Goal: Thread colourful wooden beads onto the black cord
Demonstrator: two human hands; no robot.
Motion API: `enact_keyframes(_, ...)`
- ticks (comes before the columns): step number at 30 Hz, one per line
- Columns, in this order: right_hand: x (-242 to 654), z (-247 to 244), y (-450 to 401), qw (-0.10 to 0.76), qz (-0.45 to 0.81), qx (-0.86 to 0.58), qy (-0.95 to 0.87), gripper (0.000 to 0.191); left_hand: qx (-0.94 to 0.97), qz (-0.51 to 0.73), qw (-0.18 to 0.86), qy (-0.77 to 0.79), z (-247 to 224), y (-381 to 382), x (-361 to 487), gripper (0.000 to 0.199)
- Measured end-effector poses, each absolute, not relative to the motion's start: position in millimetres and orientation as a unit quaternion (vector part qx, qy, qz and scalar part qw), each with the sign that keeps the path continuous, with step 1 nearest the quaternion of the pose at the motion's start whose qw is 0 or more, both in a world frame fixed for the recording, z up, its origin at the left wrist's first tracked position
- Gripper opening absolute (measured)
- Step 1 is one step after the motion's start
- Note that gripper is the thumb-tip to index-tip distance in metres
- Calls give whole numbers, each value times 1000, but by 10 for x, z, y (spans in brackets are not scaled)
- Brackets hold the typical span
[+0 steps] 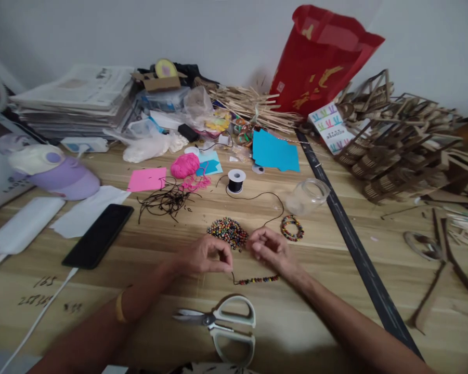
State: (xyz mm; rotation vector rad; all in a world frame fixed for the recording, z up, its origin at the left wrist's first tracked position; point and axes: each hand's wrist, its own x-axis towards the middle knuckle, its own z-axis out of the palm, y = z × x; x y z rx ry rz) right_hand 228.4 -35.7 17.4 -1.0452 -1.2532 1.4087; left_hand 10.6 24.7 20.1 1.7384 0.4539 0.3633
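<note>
Pinching black cord, both hands work above a wood-grain table against pale walls.

Bare worktop runs between the bracelet and the black strip, giving a hand passage right of the beads, narrowed at its far end by the jar. Ahead, the cord curves from the spool across any approach to the pile. Scissors block the near middle; bare wood lies right of their handles. The phone and black strands hem in the left.
</note>
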Motion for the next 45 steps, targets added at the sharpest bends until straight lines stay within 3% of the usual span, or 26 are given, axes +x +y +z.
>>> enact_keyframes(5,2118,115,-500,416,660,-360,-512,34,779,210,539,244,186,222,144,17)
enact_keyframes(12,2041,16,-539,393,678,-385,-488,31,775,239,520,269,131,205,172,11)
enact_keyframes(24,2023,-23,-499,382,579,-493,-525,33,786,217,488,311,227,267,144,10)
enact_keyframes(31,2046,-46,-457,377,410,-462,-690,20,828,131,414,356,352,270,155,8)
enact_keyframes(39,2022,-141,-483,353,452,-485,-660,19,845,96,386,357,371,204,164,7)
enact_keyframes(45,2016,-154,-452,347,484,-480,-644,20,817,117,431,366,298,147,160,9)
